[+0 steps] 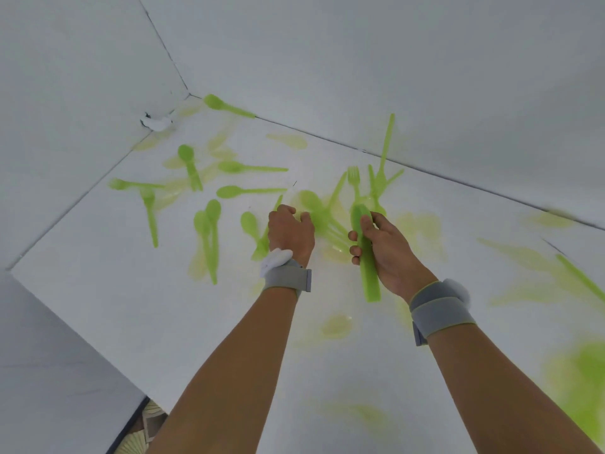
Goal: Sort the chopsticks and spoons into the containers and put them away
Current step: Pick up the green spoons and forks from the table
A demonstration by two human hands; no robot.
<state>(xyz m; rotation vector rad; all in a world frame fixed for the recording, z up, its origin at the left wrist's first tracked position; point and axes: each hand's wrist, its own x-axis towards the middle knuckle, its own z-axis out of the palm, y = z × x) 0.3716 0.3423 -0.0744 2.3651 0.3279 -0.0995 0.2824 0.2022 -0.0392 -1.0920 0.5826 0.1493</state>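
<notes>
— Forearms first, both mine, coming up from the bottom edge, each with a grey wrist strap [438,308]. Above the one on the right side of the frame, my right hand [381,247] has its fingers and thumb curled round a stack of green spoons [363,244], handles hanging down toward the camera.

— And the other hand?

— My left hand [289,232] sits at the middle of the frame, knuckles up, fingers bent down onto the white table [98,306] at the edge of a blurred green heap of cutlery. I cannot tell whether it has pinched a piece or is only touching one.

— Where's the rest of it?

— Scattered across the upper left: loose spoons [242,191] lying flat, one spoon in the corner [226,106] against the white wall, and forks [355,178] tangled just above my right hand. No chopsticks or containers that I can make out; the green smear at the lower right is too blurred to name.

— So how do you do this well?

— Take one spoon at a time, I'd say, lifting by the handle, then nest its bowl onto the stack, all facing the same way. Forks should stay out of the bundle. A firm grip at the stack's middle should stop it fanning out.
</notes>
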